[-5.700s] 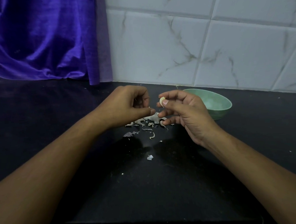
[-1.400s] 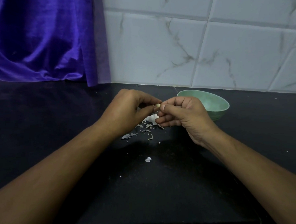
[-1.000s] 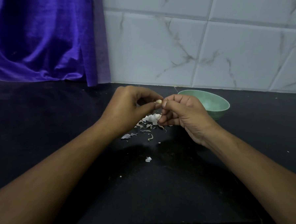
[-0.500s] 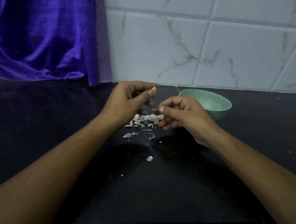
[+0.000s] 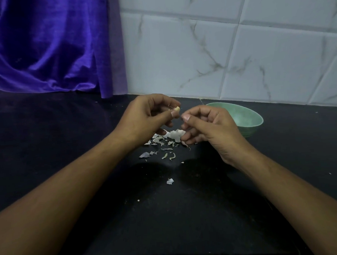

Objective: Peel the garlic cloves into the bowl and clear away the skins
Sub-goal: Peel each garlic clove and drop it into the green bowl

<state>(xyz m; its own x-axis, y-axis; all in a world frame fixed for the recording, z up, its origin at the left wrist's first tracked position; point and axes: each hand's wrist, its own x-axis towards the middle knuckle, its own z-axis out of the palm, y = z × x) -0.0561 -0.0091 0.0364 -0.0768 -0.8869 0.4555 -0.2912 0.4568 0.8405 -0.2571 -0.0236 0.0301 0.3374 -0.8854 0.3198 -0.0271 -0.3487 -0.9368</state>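
The left hand (image 5: 143, 119) pinches the garlic clove (image 5: 176, 108) between thumb and fingertip, above the skins (image 5: 174, 135) heaped on the black counter (image 5: 57, 137); the right hand (image 5: 210, 129) is curled, thumb against forefinger, any scrap there unclear; the green bowl (image 5: 250, 128) sits just behind it
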